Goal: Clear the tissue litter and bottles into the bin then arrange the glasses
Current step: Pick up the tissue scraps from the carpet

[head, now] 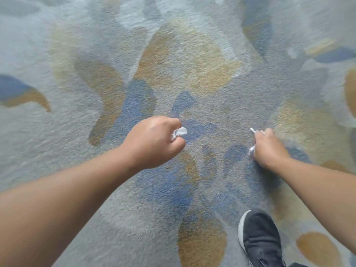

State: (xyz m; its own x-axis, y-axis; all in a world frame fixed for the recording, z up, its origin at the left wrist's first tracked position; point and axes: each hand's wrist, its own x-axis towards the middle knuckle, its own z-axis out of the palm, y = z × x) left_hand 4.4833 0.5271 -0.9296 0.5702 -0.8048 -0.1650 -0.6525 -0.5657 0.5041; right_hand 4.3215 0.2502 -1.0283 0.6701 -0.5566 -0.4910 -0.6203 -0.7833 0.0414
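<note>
Clutching probable tissue [180, 132], left hand [154, 142], right hand [268, 148] above blotchy carpet [192, 60].

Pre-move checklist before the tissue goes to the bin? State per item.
1. Left hand holds its load: ok, fingers curled round the left tissue wad.
2. Right hand holds its load: ok, the right tissue wad sticks out at both ends of the fist.
3. Bin located: not ok, no bin in view.
4. Litter left on the carpet: cannot tell, none shows here, but the edges are blurred and the view is narrow.
5. Path ahead free: ok, only carpet in front of the shoe.
6. Bottles and glasses located: not ok, none in view.
</note>
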